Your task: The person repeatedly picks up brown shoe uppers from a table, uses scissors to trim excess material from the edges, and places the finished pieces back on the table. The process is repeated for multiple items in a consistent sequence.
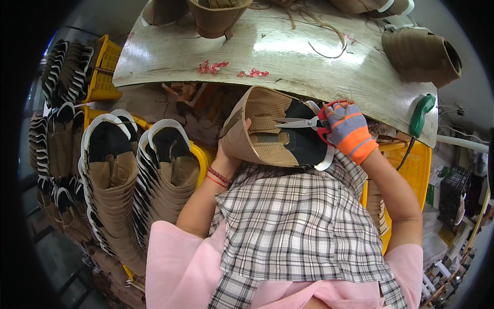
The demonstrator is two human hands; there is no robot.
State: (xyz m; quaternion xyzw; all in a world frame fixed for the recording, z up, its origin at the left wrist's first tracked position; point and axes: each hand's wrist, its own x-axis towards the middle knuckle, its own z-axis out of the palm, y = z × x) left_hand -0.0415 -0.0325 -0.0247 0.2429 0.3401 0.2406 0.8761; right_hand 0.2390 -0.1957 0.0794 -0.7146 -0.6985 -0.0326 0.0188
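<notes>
A brown shoe upper with tan and black lining and a white heel edge is held over my lap, its opening toward me. My left hand grips its left side, a fingertip showing at the rim and the other fingers hidden behind. In an orange and grey glove, my right hand is closed round the red handles of a pair of scissors. The blades point left across the upper's opening, slightly parted. Whether they touch the lining I cannot tell.
Ahead is a pale wooden table bearing more brown uppers, loose brown strips and a green-handled tool with a black cord. Stacked uppers stand at left by a yellow crate. Another yellow crate stands at right.
</notes>
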